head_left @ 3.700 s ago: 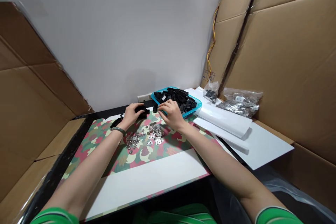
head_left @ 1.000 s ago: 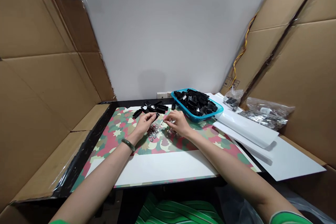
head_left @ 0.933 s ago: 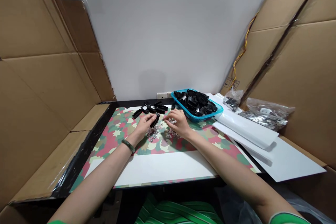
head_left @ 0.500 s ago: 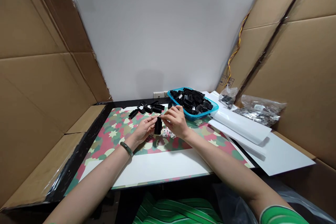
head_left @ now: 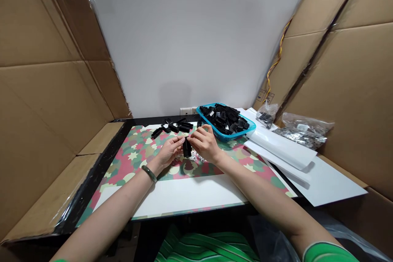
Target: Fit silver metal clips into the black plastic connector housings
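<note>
Black plastic connector housing (head_left: pixel 186 147) stands upright between both hands, above the camouflage-pattern mat (head_left: pixel 132 168). Left hand (head_left: pixel 167 152) curled, fingers against its side; right hand (head_left: pixel 205 144) closed, fingertips pinched at its upper end. Loose metal clips (head_left: pixel 196 156) lie just below. Further housings (head_left: pixel 172 127) lie beyond the hands, more heaped in a blue plastic tray (head_left: pixel 225 139).

black plastic connector housing (head_left: pixel 186 148) | oblong | upright, tilted slightly | held between left hand (head_left: pixel 167 152) and right hand (head_left: pixel 205 144)
</note>
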The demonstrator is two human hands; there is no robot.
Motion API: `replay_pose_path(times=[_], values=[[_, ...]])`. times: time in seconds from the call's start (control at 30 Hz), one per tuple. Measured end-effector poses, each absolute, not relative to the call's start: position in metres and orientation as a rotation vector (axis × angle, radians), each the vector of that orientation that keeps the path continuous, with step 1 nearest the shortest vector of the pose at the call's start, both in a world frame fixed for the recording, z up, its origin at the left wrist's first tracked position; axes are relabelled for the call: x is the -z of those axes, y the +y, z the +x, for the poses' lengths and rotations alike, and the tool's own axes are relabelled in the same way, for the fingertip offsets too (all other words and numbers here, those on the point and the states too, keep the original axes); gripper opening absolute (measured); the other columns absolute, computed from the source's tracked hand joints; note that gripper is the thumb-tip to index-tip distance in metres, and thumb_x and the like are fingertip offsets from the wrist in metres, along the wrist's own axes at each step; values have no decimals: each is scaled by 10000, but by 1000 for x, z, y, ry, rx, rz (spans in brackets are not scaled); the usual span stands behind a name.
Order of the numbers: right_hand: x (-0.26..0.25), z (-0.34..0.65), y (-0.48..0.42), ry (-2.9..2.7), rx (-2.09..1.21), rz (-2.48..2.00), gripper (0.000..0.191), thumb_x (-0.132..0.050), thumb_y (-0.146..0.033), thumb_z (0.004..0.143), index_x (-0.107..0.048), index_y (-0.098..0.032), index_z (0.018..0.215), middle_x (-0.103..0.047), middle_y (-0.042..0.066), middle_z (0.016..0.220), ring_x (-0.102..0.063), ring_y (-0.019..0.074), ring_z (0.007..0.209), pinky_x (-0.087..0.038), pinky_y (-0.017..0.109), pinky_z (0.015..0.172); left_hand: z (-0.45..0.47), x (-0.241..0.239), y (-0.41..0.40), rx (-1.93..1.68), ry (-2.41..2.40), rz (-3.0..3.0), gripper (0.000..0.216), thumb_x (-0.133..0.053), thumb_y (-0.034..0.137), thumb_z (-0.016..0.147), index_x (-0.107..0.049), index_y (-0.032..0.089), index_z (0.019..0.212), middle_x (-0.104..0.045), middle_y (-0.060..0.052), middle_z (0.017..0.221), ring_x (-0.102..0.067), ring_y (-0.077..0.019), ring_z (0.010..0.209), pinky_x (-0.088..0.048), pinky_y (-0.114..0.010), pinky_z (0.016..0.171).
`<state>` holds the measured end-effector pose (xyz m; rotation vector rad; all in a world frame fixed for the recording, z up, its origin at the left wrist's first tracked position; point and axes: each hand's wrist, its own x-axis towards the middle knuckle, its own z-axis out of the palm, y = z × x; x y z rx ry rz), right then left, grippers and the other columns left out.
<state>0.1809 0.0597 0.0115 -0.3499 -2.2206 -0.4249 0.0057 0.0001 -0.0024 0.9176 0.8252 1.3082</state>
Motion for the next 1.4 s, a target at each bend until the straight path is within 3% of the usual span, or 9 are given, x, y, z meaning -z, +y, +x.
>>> replay_pose_path(times=[0.27,0.53,0.73,1.0,1.4], values=[[-9,179,62,-2208,68,-308,197,-543,-151,932,-691,-247,1020,-690,60,955,-558,203,870,-398,380,800,2,1,1,-1374,845,911,377,-881,323,650,-697,164,938,-679,-49,910,-642,-125,772,-527,-227,700],[-3,175,57,-2004,-175,-395,85,-642,-238,903,-702,-230,844,-714,41,869,-611,195,828,-415,374,785,4,3,0,-1382,828,1018,347,-898,262,610,-701,153,874,-676,-43,916,-657,-164,864,-533,-301,833],[-10,175,49,-1956,-191,-399,106,-648,-201,900,-707,-237,819,-709,44,917,-617,205,874,-428,392,810,8,-3,-5,-1413,899,1163,327,-880,212,615,-728,169,902,-707,-56,913,-660,-181,876,-524,-285,796],[-11,172,46,-1824,-585,-377,66,-700,-222,863,-740,-244,816,-698,74,1027,-646,232,970,-513,420,862,7,-1,-3,-1494,940,1168,308,-874,209,596,-750,192,878,-734,-53,912,-674,-203,879,-532,-334,829],[-10,169,42,-1752,-732,-378,48,-740,-253,837,-746,-242,790,-696,76,1045,-646,236,1012,-508,427,902,8,-1,-4,-1518,968,1206,272,-864,204,596,-746,193,840,-732,-52,886,-677,-213,876,-547,-352,823]])
